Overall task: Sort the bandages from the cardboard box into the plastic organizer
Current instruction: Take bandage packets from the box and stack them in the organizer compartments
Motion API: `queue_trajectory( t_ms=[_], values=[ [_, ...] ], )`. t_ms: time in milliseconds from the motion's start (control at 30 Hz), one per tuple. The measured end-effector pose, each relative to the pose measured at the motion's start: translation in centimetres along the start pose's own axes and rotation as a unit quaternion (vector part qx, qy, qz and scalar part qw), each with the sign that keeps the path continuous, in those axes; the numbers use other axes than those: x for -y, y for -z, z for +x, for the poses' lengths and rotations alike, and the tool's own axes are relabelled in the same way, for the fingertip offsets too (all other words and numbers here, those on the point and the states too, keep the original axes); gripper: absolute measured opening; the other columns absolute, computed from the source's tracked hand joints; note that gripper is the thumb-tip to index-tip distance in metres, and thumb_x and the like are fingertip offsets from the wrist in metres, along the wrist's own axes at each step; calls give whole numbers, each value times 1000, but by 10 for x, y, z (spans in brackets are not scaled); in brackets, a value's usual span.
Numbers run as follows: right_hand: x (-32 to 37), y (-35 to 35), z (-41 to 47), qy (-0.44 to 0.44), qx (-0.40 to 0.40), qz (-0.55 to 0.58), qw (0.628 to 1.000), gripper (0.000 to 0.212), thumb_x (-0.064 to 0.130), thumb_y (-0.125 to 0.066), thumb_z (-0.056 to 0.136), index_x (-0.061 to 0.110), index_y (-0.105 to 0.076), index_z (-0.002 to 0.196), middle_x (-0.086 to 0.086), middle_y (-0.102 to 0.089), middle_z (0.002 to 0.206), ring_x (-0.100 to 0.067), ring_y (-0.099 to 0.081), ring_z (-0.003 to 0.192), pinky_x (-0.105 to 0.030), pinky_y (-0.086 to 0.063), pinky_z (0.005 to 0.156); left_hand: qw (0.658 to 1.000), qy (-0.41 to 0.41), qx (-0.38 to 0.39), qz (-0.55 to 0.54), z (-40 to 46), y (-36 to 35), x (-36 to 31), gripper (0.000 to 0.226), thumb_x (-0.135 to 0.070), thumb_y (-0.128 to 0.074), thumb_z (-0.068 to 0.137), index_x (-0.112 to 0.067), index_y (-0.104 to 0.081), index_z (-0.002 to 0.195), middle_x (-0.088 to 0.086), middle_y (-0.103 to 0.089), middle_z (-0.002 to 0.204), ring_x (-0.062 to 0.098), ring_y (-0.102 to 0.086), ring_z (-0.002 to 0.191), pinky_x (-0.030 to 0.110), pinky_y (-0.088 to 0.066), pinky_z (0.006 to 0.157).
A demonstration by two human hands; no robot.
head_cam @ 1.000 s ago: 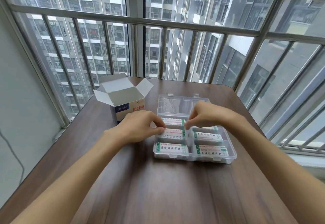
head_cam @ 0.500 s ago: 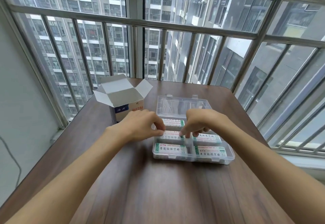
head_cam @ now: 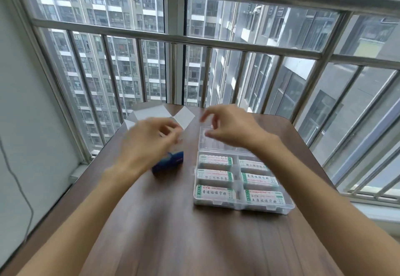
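A clear plastic organizer (head_cam: 242,207) lies on the wooden table, its lid (head_cam: 207,143) folded open at the far side. Several white bandage packs (head_cam: 215,192) with green ends fill its compartments. The cardboard box (head_cam: 171,161), blue-sided with white flaps up, stands left of it. My left hand (head_cam: 149,143) hovers blurred over the box, fingers loosely curled, holding nothing visible. My right hand (head_cam: 229,128) hangs above the open lid, fingers loosely curled and empty. The inside of the box is hidden by my left hand.
The brown table (head_cam: 173,232) ends at a window with metal bars (head_cam: 173,39) on the far side and the right. A white wall with a dangling cable (head_cam: 19,187) borders the left.
Both hands have lifted off the packs in the organizer and moved away from me: the left toward the cardboard box, the right over the open lid. The camera view has shifted too.
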State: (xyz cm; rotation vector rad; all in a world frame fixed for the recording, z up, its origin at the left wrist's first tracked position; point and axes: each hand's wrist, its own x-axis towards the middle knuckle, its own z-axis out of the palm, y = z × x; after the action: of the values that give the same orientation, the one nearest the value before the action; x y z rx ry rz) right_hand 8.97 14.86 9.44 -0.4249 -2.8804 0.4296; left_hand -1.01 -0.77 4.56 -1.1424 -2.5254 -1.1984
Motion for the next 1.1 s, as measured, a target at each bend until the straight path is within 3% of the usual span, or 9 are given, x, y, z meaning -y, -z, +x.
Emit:
queue_trajectory(
  t_ms=[100,200,300,400,500,633,767,933,1100],
  values=[
    [12,-32,16,82,-23,-75,994,49,25,-67,85,32,-50,131,9,-40,102,-8,-41,95,-24,-41,78,987,51,-147,40,6,17,15,13,-37,-62,88,-32,-71,95,-13,-68,92,8,-62,88,29,-47,73],
    [14,-59,19,118,-97,-103,983,22,30,-64,88,21,-67,108,0,-53,95,-18,-53,89,-32,-48,69,990,105,-87,35,9,21,35,17,-28,-64,87,-28,-69,103,0,-51,135,20,-41,129,36,-32,102],
    [3,-75,8,164,-198,-85,963,6,22,-72,81,16,-71,78,-2,-58,72,-21,-55,64,-34,-48,49,991,89,2,-104,-3,20,38,23,-11,-56,92,-27,-64,107,-13,-40,131,0,-33,124,15,-21,91],
    [-6,-84,-6,187,-256,-92,944,15,21,-67,80,17,-66,66,0,-54,64,-20,-52,56,-28,-39,43,987,-20,-17,-156,-15,22,33,41,-2,-60,89,-34,-63,112,-27,-37,134,-14,-32,125,13,-24,104],
    [-6,-89,-13,172,-281,-55,943,21,24,-60,84,19,-65,64,1,-53,61,-20,-53,53,-25,-36,41,985,-50,-40,-159,-15,18,36,56,1,-65,83,-39,-59,121,-20,-57,126,-9,-48,119,17,-37,104],
    [-9,-103,-17,196,-171,-81,962,15,21,-82,67,27,-69,63,8,-56,59,-15,-58,52,-14,-27,47,994,4,-5,-113,-24,6,46,56,-16,-64,76,-49,-57,121,-22,-63,117,-7,-56,111,32,-46,100],
    [-2,-99,-24,189,-115,-43,974,16,37,-60,82,29,-74,78,9,-59,64,-14,-60,58,-20,-35,48,991,0,-13,-136,-28,5,53,59,2,-68,78,-41,-61,118,-20,-65,115,-9,-55,112,26,-43,102],
    [25,-83,-4,221,-123,-116,961,16,21,-59,84,25,-74,86,3,-70,78,-23,-67,72,-29,-47,52,991,10,1,-135,-18,13,50,56,-1,-71,77,-32,-61,123,-12,-66,117,-3,-58,111,19,-45,96],
    [46,-76,19,187,5,-249,950,25,22,-56,88,18,-65,111,-10,-65,101,-33,-61,94,-32,-34,64,993,18,39,-111,-13,18,43,59,1,-67,76,-26,-60,128,-10,-64,120,1,-56,111,14,-43,89]
  ],
)
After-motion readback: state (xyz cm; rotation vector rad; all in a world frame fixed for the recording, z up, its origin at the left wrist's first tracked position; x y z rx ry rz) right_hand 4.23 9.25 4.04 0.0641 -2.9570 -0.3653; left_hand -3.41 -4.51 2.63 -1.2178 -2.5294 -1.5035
